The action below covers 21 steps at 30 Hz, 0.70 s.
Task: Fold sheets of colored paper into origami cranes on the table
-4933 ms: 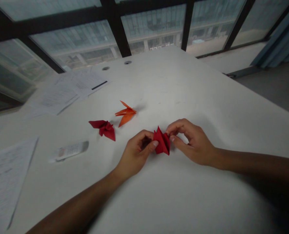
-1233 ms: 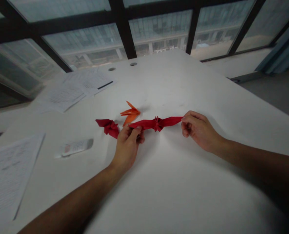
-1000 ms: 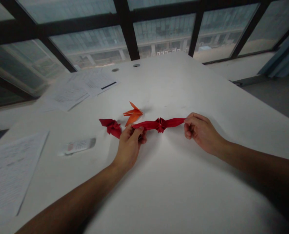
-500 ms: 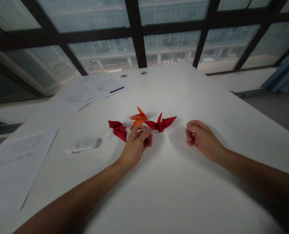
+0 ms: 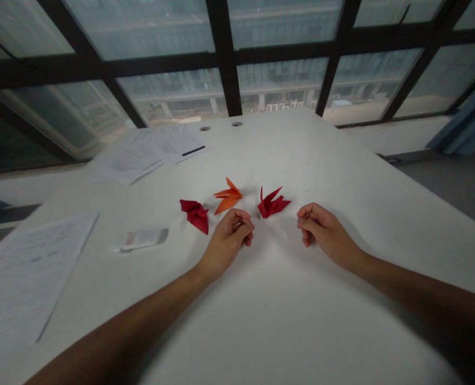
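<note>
Three folded paper cranes rest in a loose row on the white table (image 5: pixel 253 321). The left one is a red crane (image 5: pixel 196 215) lying tipped over, and the middle one is an orange crane (image 5: pixel 228 197). At the right, another red crane (image 5: pixel 273 204) leans over with its points upward and to the right. My left hand (image 5: pixel 231 235) is closed with curled fingers, just in front of the orange crane and left of the right red crane. My right hand (image 5: pixel 323 232) has thumb and fingers drawn together, apart from that same crane on its right side. Neither hand shows anything in it.
A white remote-shaped object (image 5: pixel 141 239) lies left of the cranes. One printed sheet (image 5: pixel 32 278) is at the near left, and several papers (image 5: pixel 141 152) overlap at the far left. Two round cable holes (image 5: pixel 236 124) are near the back edge, below the windows.
The right red crane has gone from upright with spread wings to tilted and turned. My right hand has moved slightly left, and my left hand has shifted a little nearer.
</note>
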### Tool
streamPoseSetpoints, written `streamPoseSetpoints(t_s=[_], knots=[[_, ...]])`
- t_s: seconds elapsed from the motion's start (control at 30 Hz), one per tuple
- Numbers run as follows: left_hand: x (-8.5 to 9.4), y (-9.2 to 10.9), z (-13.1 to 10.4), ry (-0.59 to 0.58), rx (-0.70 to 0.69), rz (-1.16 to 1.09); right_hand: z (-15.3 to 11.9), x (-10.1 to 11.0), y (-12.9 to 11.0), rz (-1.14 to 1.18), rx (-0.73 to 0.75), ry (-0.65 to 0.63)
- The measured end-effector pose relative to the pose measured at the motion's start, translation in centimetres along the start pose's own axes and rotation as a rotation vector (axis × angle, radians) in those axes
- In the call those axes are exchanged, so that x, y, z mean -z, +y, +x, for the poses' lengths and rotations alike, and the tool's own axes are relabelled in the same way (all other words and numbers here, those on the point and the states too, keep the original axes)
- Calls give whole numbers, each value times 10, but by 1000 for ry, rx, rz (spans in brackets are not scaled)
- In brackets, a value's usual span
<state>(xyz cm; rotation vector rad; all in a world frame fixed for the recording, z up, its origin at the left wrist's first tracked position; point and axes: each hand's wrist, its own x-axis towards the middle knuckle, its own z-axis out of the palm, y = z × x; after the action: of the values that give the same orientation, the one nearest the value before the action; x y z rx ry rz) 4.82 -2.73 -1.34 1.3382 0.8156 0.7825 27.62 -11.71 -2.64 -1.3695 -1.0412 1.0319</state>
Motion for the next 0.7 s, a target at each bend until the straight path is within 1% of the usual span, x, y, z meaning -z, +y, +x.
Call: streamPoseSetpoints(t_s=[0.07,0.13,0.2,0.27,0.33,0.4,0.47,0.57,0.7], knots=[[0,-1,-3,-66,-29,145,-5,-1,1,-154,67,-56],[-1,-1,-8,-144,-83,320,-9,-2,1,-310,166,-108],[-4,0,-13,-234,-170,531,-13,-4,0,-430,288,-156],[-6,1,-18,-348,-298,741,-14,-5,0,-496,378,-181],[-8,3,-21,-448,-432,897,-12,-6,0,-535,410,-177],[-10,4,-22,-507,-509,992,-9,-6,1,-580,413,-166],[-10,4,-22,-523,-532,1045,-4,-6,1,-639,406,-170],[-11,2,-21,-517,-544,1078,2,-7,0,-725,407,-185],[-11,0,-21,-516,-550,1088,7,-8,1,-733,417,-158]])
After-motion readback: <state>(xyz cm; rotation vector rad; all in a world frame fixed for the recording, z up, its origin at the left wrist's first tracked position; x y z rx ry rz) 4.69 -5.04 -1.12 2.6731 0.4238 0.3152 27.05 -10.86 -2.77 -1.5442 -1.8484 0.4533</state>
